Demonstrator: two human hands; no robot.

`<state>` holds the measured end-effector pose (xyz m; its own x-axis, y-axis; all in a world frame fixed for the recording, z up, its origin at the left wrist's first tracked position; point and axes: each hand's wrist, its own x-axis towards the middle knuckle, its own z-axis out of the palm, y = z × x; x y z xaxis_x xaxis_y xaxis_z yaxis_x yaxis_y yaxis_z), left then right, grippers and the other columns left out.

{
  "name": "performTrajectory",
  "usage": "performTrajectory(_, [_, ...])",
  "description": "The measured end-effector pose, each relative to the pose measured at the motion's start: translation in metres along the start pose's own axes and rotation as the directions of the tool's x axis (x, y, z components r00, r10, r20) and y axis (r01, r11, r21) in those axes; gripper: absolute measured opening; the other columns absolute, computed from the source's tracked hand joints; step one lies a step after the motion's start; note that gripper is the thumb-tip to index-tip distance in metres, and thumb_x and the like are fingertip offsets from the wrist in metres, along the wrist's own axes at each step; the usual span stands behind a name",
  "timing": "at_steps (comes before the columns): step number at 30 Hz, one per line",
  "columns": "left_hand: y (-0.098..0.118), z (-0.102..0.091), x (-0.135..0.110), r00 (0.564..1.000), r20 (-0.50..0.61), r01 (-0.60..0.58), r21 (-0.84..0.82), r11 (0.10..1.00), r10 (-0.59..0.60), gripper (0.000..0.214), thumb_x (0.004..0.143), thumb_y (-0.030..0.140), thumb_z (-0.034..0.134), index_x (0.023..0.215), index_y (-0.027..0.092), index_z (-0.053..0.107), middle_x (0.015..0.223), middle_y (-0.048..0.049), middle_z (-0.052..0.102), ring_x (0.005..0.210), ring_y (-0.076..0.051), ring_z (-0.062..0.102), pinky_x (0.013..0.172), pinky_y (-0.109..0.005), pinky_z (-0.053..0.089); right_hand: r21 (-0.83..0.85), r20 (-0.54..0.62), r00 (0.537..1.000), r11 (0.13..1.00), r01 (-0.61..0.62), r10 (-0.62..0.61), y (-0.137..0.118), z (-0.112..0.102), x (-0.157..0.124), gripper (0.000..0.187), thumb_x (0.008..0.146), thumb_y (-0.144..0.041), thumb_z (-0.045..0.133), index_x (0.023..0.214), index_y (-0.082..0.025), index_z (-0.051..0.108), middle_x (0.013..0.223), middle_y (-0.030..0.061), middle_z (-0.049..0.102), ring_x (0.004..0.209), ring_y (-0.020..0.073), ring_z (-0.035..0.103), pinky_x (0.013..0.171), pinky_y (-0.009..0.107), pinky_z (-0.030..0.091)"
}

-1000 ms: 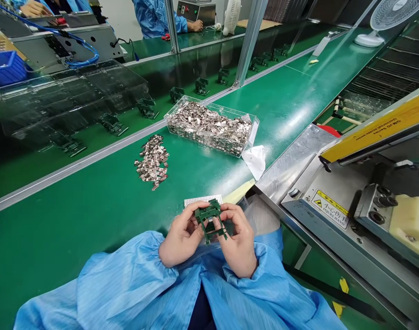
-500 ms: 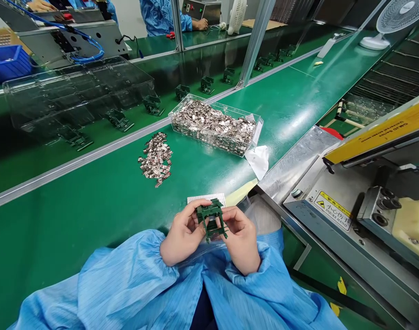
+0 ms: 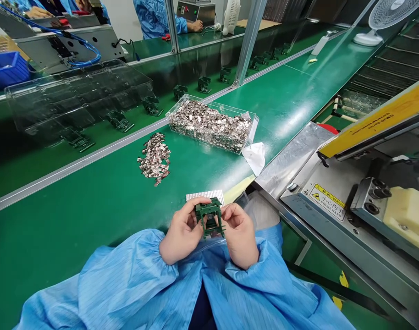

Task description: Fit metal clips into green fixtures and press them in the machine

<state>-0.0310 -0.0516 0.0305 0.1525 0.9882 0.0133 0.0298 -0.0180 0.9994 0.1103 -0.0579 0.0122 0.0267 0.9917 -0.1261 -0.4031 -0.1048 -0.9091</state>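
Close to my body, a dark green plastic frame (image 3: 209,210) with an open middle and thin prongs is held up between both hands. My left hand (image 3: 182,233) is closed around its left side, thumb low and index finger along the top. My right hand (image 3: 241,234) is closed at the right side, fingers curled and thumb reaching toward the opening; whether a small part sits in those fingertips is hidden. Just behind the frame lies a white ridged sheet (image 3: 205,195). Farther off is a loose pile of small shiny metal pieces (image 3: 154,158).
A clear box (image 3: 211,126) full of metal pieces stands beyond the pile, a white scrap (image 3: 255,157) beside it. Several green frames (image 3: 151,105) sit on the belt behind the metal rail. A machine (image 3: 333,197) with a warning label is at right. A co-worker's hand (image 3: 196,26) shows at the back.
The view has shifted slightly. The frame stays in both hands, and my right thumb and fingers have moved a little at its right side.
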Motion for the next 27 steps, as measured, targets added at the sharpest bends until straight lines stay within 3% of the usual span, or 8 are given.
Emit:
performTrajectory(5, [0.001,0.007,-0.005,1.0,-0.007,0.008,0.008,1.0,-0.008,0.032,0.079,0.018,0.068,0.11,0.018,0.059,0.084,-0.0026,0.067,0.067,-0.012,0.06,0.06,-0.02,0.052,-0.003,-0.018,1.0,1.0,0.006,-0.006,-0.002,-0.004,-0.005,0.03,0.071,-0.025,0.079,0.077,-0.023,0.049,0.072,-0.0042,0.056,0.065,0.0125,0.053,0.059,0.023,0.045])
performTrajectory(10, [0.004,0.009,0.002,0.996,-0.085,-0.013,-0.05,0.999,0.009,0.034,0.081,0.028,0.07,0.112,0.02,0.058,0.099,-0.0048,0.067,0.081,-0.016,0.066,0.065,-0.024,0.058,-0.304,0.041,0.992,0.945,0.123,-0.116,-0.012,-0.034,-0.004,0.018,0.088,-0.035,0.064,0.098,-0.022,0.056,0.086,0.0011,0.062,0.076,0.0164,0.059,0.069,0.028,0.049])
performTrajectory(12, [0.004,0.009,0.012,0.988,-0.153,-0.011,-0.1,0.995,-0.005,0.04,0.08,0.034,0.072,0.113,0.02,0.056,0.1,-0.0051,0.066,0.085,-0.018,0.066,0.065,-0.027,0.06,-0.525,0.129,0.972,0.818,0.235,-0.197,-0.01,-0.052,-0.002,0.016,0.094,-0.036,0.056,0.101,-0.021,0.057,0.087,0.0029,0.061,0.078,0.0176,0.058,0.071,0.03,0.048])
performTrajectory(15, [-0.003,0.013,0.03,0.98,-0.195,0.005,-0.147,0.989,-0.034,0.048,0.075,0.042,0.076,0.112,0.02,0.053,0.102,-0.0056,0.064,0.088,-0.019,0.066,0.066,-0.028,0.061,-0.758,0.353,0.908,0.501,0.418,-0.225,-0.002,-0.07,0.003,0.023,0.098,-0.039,0.053,0.104,-0.017,0.056,0.088,0.0064,0.061,0.079,0.0206,0.058,0.071,0.033,0.046])
performTrajectory(20, [-0.023,0.034,0.052,0.989,-0.149,-0.029,-0.108,0.994,0.012,0.049,0.077,0.041,0.073,0.115,0.018,0.052,0.107,-0.0085,0.063,0.092,-0.02,0.065,0.073,-0.03,0.06,-0.807,0.583,0.78,-0.053,0.588,-0.225,0.009,-0.068,0.019,0.033,0.101,-0.042,0.045,0.089,-0.015,0.06,0.08,0.0083,0.061,0.074,0.0232,0.053,0.064,0.036,0.038])
performTrajectory(22, [-0.029,0.039,0.055,0.986,-0.156,-0.075,-0.044,0.996,0.067,0.045,0.08,0.037,0.07,0.117,0.018,0.052,0.108,-0.0091,0.064,0.092,-0.019,0.065,0.077,-0.03,0.059,-0.76,0.647,0.722,-0.141,0.634,-0.245,0.01,-0.066,0.027,0.036,0.103,-0.037,0.041,0.08,-0.016,0.06,0.075,0.0069,0.059,0.07,0.0218,0.051,0.062,0.035,0.034])
performTrajectory(27, [-0.032,0.042,0.054,0.975,-0.158,-0.142,0.108,0.984,0.157,0.038,0.083,0.023,0.063,0.119,0.018,0.053,0.109,-0.0093,0.066,0.092,-0.017,0.067,0.078,-0.027,0.057,-0.632,0.759,0.57,-0.144,0.761,-0.315,0.012,-0.075,0.042,0.042,0.105,-0.029,0.034,0.075,-0.017,0.061,0.069,0.0052,0.056,0.066,0.0197,0.045,0.06,0.034,0.03])
